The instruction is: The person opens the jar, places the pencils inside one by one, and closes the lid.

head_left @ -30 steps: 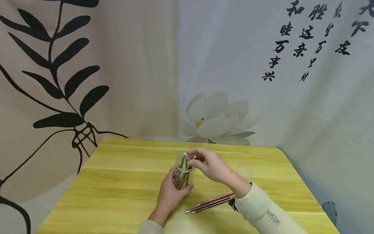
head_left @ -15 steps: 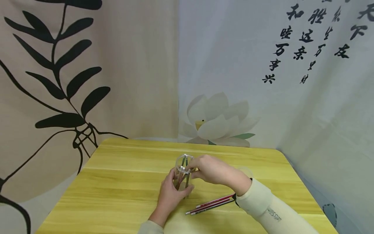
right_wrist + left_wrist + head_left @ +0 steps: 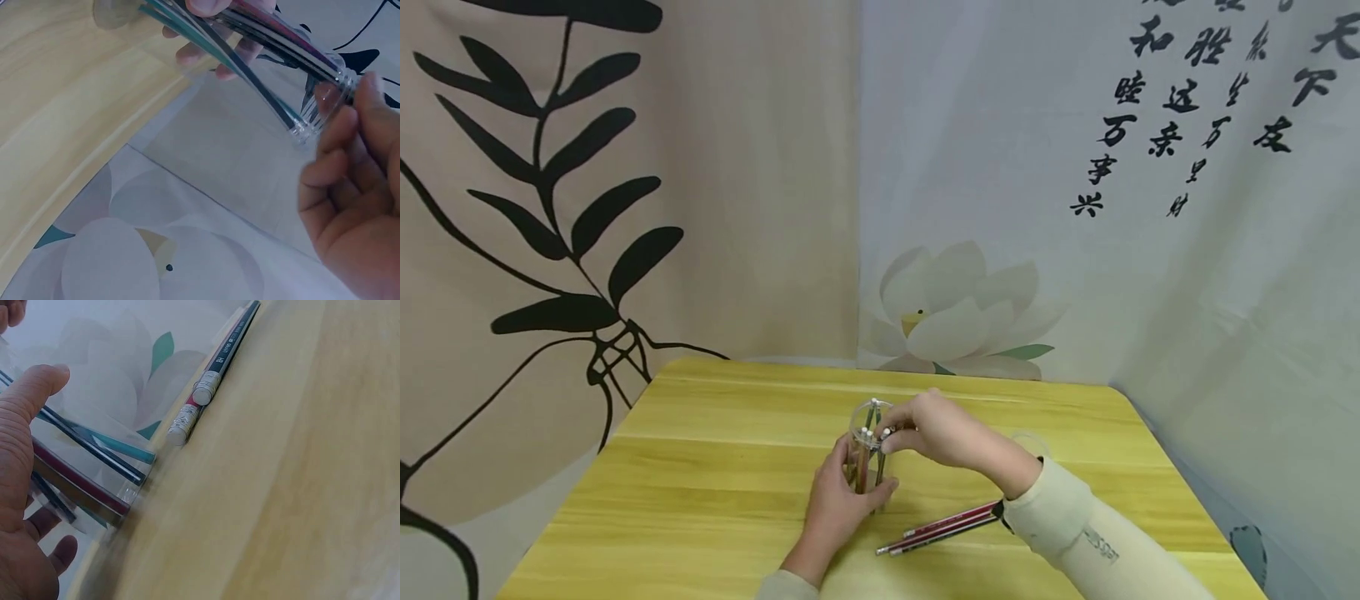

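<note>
My left hand grips a clear plastic jar around its side. The jar stands upright on the table, with several pencils inside, white eraser ends up. Through its wall in the left wrist view show the lower ends of teal, dark and maroon pencils. At the rim, my right hand pinches the eraser end of one pencil between thumb and forefinger. Right of the jar lie a few loose pencils, red and dark striped, partly under my right sleeve.
A clear round lid lies on the yellow wood-grain table, partly behind my right wrist. Behind the table's far edge hangs a printed cloth with leaves, a lotus and characters.
My right hand has come down to the jar's rim, and the pencil it holds has sunk into the jar. Pencils inside have shifted more upright. My left hand keeps its grip.
</note>
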{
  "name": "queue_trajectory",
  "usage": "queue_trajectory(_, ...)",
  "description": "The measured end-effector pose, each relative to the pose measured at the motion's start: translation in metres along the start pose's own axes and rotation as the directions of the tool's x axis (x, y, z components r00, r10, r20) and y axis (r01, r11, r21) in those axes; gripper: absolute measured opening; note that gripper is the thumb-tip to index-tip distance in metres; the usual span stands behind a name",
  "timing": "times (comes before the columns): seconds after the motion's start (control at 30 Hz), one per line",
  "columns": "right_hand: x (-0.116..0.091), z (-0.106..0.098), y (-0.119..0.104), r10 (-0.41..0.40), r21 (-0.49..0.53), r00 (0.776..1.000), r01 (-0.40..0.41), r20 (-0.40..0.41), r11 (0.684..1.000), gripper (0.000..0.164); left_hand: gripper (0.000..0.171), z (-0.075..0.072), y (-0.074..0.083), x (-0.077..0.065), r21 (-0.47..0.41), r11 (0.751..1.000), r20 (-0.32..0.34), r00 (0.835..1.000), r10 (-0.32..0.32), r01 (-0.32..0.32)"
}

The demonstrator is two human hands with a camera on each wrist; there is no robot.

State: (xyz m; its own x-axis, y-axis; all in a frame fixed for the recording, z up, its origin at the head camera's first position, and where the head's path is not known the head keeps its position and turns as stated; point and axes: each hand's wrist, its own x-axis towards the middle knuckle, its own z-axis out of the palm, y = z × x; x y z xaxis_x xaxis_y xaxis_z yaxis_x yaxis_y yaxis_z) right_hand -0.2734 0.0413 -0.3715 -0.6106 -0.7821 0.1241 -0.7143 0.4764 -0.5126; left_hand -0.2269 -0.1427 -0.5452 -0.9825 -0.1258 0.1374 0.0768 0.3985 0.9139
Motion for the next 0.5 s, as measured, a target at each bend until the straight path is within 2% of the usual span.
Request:
queue_trajectory(0.1, -0.002, -0.003, 0.0, -0.047, 0.024, 0.991, 0.05, -0.124, 0.998, 0.012, 0.086, 0.0, 0.002, 0.001, -0.007, 1.0, -0.009, 1.0, 0.008, -0.008)
queue_trajectory(0.17, -0.005, -0.005, 0.002, -0.079, 0.067, 0.969, 0.097, -0.235, 0.993, 0.013, 0.086, 0.0, 0.003, 0.001, -0.011, 1.0, -0.022, 1.0, 0.015, -0.015)
queue_trajectory(0.2, -0.007, -0.006, 0.003, -0.069, 0.102, 0.954, 0.102, -0.293, 0.989, 0.013, 0.086, 0.0, 0.003, 0.001, -0.01, 1.0, -0.027, 1.0, 0.015, -0.015)
queue_trajectory(0.3, -0.021, -0.013, 0.006, 0.017, 0.25, 0.898, 0.104, -0.441, 0.963, 0.01, 0.089, 0.001, 0.003, 0.0, -0.001, 1.0, -0.034, 0.999, 0.007, -0.007)
queue_trajectory(0.37, -0.034, -0.018, 0.01, 0.101, 0.33, 0.864, 0.079, -0.494, 0.941, 0.009, 0.091, 0.002, 0.003, -0.001, 0.007, 1.0, -0.031, 0.999, -0.006, 0.006)
queue_trajectory(0.43, -0.049, -0.022, 0.017, 0.177, 0.388, 0.847, 0.037, -0.501, 0.921, 0.008, 0.091, 0.003, 0.003, -0.001, 0.018, 1.0, -0.03, 0.999, -0.021, 0.021)
queue_trajectory(0.5, -0.062, -0.024, 0.025, 0.217, 0.387, 0.844, -0.012, -0.491, 0.922, 0.011, 0.088, 0.002, 0.004, -0.001, 0.022, 0.999, -0.035, 0.999, -0.028, 0.029)
